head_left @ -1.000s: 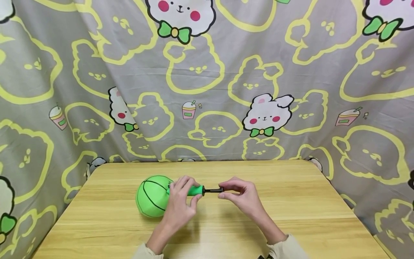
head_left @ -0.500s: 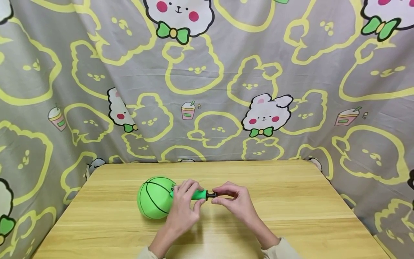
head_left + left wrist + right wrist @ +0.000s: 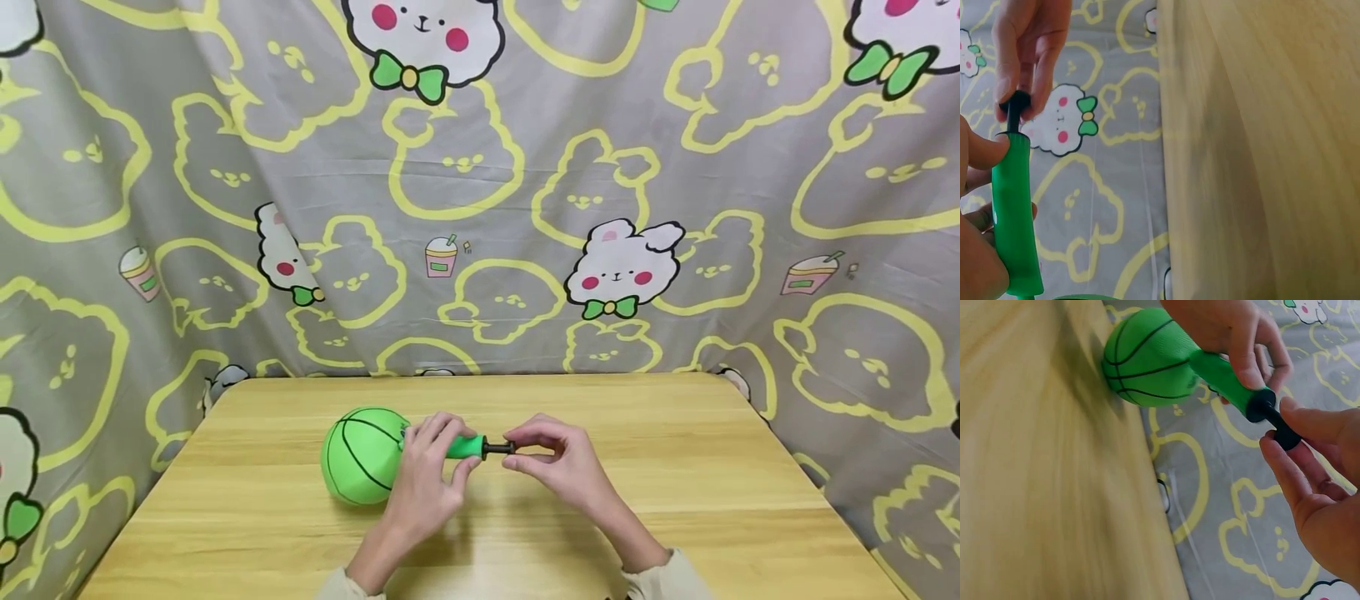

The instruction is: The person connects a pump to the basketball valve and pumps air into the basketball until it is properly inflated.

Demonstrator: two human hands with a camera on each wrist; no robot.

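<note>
A small green ball (image 3: 362,458) with black seam lines rests on the table, its skin slightly dented in the head view. Against its right side points a green hand pump (image 3: 1015,206), lying roughly level. My left hand (image 3: 426,479) grips the pump's barrel, thumb near the black collar. With thumb and fingers my right hand (image 3: 562,462) pinches the black handle (image 3: 1285,437) at the pump's end. A short length of black rod (image 3: 497,448) shows between collar and handle. Where the pump meets the ball is mostly hidden behind my left hand in the head view.
The wooden table (image 3: 675,517) carries the ball near its left middle. Behind it and along both sides hangs a grey curtain (image 3: 480,192) printed with yellow outlines and white rabbits.
The black rod went from long to nearly pushed in half a second ago, and now shows a bit longer again as my right hand moved back right. My left hand keeps its grip.
</note>
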